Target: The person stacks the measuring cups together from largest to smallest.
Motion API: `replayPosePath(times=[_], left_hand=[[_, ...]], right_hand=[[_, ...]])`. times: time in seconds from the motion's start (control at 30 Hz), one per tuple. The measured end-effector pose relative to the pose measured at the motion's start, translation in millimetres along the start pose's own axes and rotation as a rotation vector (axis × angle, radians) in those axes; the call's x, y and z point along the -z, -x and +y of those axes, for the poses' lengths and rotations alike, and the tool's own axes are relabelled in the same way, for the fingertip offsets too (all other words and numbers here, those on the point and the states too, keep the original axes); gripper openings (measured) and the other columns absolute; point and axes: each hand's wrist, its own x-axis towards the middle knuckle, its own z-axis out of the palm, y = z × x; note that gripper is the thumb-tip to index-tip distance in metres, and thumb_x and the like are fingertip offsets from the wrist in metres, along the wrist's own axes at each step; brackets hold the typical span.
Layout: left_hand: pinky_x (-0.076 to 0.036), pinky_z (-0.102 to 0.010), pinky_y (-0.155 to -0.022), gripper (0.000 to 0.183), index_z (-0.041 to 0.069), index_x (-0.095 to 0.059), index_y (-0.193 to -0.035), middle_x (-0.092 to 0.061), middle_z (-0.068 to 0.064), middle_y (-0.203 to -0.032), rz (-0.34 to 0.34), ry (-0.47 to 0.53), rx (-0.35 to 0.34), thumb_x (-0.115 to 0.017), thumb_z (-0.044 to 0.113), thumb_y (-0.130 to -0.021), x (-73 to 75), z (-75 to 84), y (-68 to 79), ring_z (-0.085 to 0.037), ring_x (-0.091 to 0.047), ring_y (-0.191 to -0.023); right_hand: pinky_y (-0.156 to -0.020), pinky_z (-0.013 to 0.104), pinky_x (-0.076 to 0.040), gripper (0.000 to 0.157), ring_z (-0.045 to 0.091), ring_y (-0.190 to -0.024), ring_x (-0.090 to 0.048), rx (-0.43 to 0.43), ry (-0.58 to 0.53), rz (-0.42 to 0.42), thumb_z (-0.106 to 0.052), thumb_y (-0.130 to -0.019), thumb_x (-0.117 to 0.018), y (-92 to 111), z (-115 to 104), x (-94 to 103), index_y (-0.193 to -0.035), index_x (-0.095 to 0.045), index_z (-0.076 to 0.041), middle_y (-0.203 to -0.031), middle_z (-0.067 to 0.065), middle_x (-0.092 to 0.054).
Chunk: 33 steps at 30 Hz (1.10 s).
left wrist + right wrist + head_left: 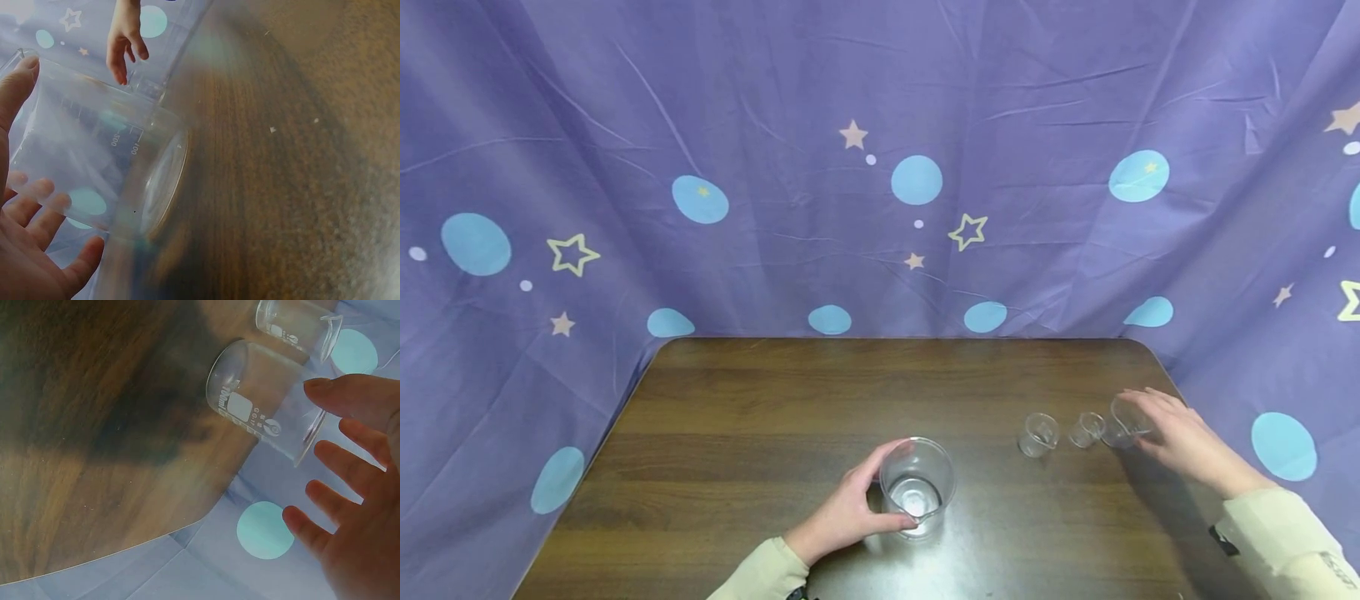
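A large clear glass beaker (931,479) stands upright at the front middle of the table, gripped by my left hand (848,504) with the thumb at its rim and the fingers along the far side. White volume marks show on its wall in the left wrist view. At the right, my right hand (1187,446) is at a smaller beaker (265,403) marked 100 ml. The thumb lies at that beaker's rim and the other fingers spread loosely past it; whether the thumb touches the glass I cannot tell.
Left of the 100 ml beaker stands a tiny beaker (1086,431), and further left another small beaker (1037,437). All are on a brown wooden table (760,408). A purple curtain (790,175) with stars and blue dots hangs behind and along both sides.
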Motion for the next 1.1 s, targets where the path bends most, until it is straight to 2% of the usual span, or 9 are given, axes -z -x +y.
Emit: replayPosePath(times=[0.37, 0.53, 0.73, 0.97, 1.07, 1.1], left_hand=[[-0.049, -0.037, -0.106, 0.093, 0.019, -0.042, -0.157, -0.056, -0.008, -0.152, -0.004, 0.001, -0.004, -0.092, 0.028, -0.079, -0.3, -0.3, 1.1, -0.027, -0.061, -0.126], [-0.049, -0.037, -0.105, 0.093, 0.018, -0.043, -0.157, -0.057, -0.01, -0.15, -0.002, -0.014, -0.014, -0.092, 0.029, -0.078, -0.7, 0.4, 1.7, -0.031, -0.063, -0.122], [-0.051, -0.038, -0.104, 0.093, 0.017, -0.043, -0.156, -0.058, -0.012, -0.149, 0.008, -0.023, -0.037, -0.092, 0.028, -0.078, -1.4, -1.8, 1.0, -0.032, -0.063, -0.121], [-0.052, -0.038, -0.102, 0.093, 0.016, -0.043, -0.156, -0.059, -0.015, -0.146, 0.014, -0.032, -0.067, -0.093, 0.026, -0.078, -1.4, -4.6, 1.0, -0.033, -0.063, -0.118], [-0.051, -0.038, -0.102, 0.094, 0.016, -0.043, -0.156, -0.06, -0.015, -0.145, 0.017, -0.034, -0.073, -0.093, 0.026, -0.077, -0.9, -5.3, 0.5, -0.033, -0.063, -0.118], [-0.051, -0.038, -0.103, 0.094, 0.016, -0.044, -0.156, -0.06, -0.015, -0.145, 0.017, -0.031, -0.068, -0.093, 0.026, -0.077, -0.7, -5.3, 0.5, -0.033, -0.063, -0.119]], right_hand=[[-0.094, 0.077, -0.039, 0.083, 0.061, -0.115, -0.051, -0.031, -0.043, -0.037, 0.017, -0.054, -0.083, 3, 10, -3.2, -0.131, -0.057, 0.004, -0.129, 0.032, -0.061], [-0.091, 0.077, -0.04, 0.083, 0.064, -0.115, -0.051, -0.042, -0.053, -0.063, 0.017, -0.054, -0.083, 2, 12, -3.3, -0.131, -0.056, 0.004, -0.127, 0.033, -0.063], [-0.089, 0.075, -0.044, 0.081, 0.062, -0.112, -0.054, -0.023, -0.047, -0.078, 0.016, -0.052, -0.085, -3, 14, -3.0, -0.128, -0.058, 0.004, -0.123, 0.032, -0.065], [-0.09, 0.075, -0.043, 0.079, 0.063, -0.115, -0.053, -0.021, -0.074, -0.098, 0.012, -0.057, -0.086, -9, 13, 1.4, -0.13, -0.057, 0.003, -0.126, 0.032, -0.063], [-0.09, 0.072, -0.044, 0.079, 0.061, -0.115, -0.054, -0.008, -0.076, -0.095, 0.011, -0.058, -0.087, -10, 14, 2.1, -0.131, -0.056, 0.002, -0.125, 0.031, -0.064], [-0.091, 0.068, -0.046, 0.08, 0.058, -0.114, -0.056, 0.001, -0.063, -0.091, 0.01, -0.058, -0.088, -10, 14, 2.0, -0.131, -0.056, 0.002, -0.124, 0.029, -0.065]])
